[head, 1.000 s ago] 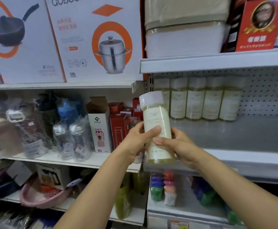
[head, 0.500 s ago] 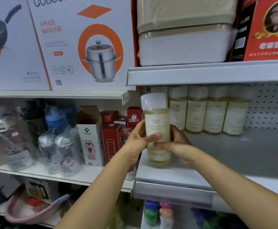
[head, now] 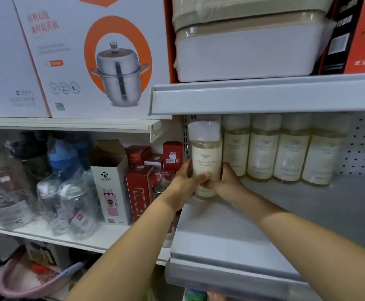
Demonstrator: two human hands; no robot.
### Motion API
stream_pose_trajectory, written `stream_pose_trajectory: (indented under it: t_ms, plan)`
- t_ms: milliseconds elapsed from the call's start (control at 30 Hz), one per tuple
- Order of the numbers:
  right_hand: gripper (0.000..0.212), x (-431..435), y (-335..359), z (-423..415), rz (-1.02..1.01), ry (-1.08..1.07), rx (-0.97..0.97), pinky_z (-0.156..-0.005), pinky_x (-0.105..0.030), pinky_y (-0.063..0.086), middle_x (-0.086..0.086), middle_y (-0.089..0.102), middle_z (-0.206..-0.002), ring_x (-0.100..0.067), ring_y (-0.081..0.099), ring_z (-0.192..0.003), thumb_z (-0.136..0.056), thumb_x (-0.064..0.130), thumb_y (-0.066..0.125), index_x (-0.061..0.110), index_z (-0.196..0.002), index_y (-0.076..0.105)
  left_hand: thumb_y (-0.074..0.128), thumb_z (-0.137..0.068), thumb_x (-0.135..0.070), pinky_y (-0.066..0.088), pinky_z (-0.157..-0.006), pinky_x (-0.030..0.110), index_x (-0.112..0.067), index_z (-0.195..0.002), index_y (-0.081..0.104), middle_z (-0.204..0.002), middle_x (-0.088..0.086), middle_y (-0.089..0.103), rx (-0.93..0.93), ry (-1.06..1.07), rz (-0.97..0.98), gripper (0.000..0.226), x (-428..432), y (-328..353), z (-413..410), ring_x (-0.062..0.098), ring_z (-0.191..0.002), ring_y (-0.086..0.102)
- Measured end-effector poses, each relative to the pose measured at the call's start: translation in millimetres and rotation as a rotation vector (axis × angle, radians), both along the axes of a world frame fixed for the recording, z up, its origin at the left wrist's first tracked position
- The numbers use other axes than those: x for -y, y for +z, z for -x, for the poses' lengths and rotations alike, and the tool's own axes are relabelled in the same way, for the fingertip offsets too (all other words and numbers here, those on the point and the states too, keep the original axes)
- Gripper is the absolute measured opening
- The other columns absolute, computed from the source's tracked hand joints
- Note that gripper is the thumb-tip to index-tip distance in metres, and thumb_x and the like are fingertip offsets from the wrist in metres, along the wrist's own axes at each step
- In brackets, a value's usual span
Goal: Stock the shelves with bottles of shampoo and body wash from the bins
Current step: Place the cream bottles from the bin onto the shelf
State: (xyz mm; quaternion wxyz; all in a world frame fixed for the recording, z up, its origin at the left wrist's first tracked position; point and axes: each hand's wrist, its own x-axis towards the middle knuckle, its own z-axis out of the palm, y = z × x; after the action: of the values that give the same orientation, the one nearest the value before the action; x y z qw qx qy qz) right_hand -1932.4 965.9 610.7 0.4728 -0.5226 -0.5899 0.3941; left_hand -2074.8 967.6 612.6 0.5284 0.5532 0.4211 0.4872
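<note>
Plastic, we judged, and full of pale liquid: the bottle looked rigid and moderately heavy. It also looked slick where clear film wrapped its white cap, so the labelled middle of the body seemed the safest place to take hold. We held it upright at the left end of the grey shelf, with its base at or just above the surface; we could not tell whether it touched. It stood just beside the nearest of a row of matching bottles lined along the pegboard back. Our left hand curled round its left side with the thumb across the label. Our right hand wrapped the right side, and both forearms reached forward over the shelf's front edge.
</note>
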Motion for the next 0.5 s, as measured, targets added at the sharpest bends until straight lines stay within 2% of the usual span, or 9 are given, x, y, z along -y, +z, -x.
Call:
stream_pose_trajectory:
  t_ms: [200,300,433,500]
  plan:
    - [0.081,-15.1,-0.4,1.0,0.009,-0.035,0.006,-0.102,-0.044,0.050,-0.005,0.058,-0.134,-0.023,0.058,-0.120,-0.074,0.009,0.083,0.015,-0.141,0.037,0.072,-0.090,-0.014,0.051,-0.100,0.052,-0.021,-0.145,0.044,-0.133,0.006,0.061,-0.010,0.056,0.037,0.063,-22.9,-4.1,-9.4,0.027,-0.119,0.061]
    - [0.082,-20.1,-0.4,1.8,0.014,-0.045,0.001,-0.103,-0.045,0.049,-0.005,0.057,-0.136,-0.024,0.057,-0.121,-0.075,0.008,0.082,0.015,-0.143,0.035,0.072,-0.090,-0.014,0.050,-0.101,0.053,-0.022,-0.147,0.043,-0.133,0.005,0.061,-0.007,0.063,0.040,0.064,-28.5,-5.3,-11.7,0.027,-0.120,0.061]
    - [0.080,-23.3,0.7,2.5,0.017,-0.060,0.005,-0.101,-0.042,0.050,-0.007,0.057,-0.135,-0.023,0.058,-0.118,-0.077,0.006,0.080,0.014,-0.143,0.035,0.072,-0.089,-0.013,0.051,-0.101,0.052,-0.023,-0.149,0.041,-0.134,0.007,0.062,-0.004,0.078,0.059,0.068,-34.8,-6.3,-15.8,0.027,-0.118,0.062]
    - [0.076,-22.8,1.9,3.1,0.018,-0.063,0.012,-0.096,-0.035,0.050,-0.008,0.057,-0.133,-0.019,0.058,-0.112,-0.079,0.004,0.077,0.011,-0.141,0.035,0.073,-0.088,-0.015,0.051,-0.101,0.050,-0.023,-0.148,0.041,-0.134,0.007,0.063,-0.010,0.089,0.068,0.069,-37.8,-8.0,-16.9,0.026,-0.117,0.063]
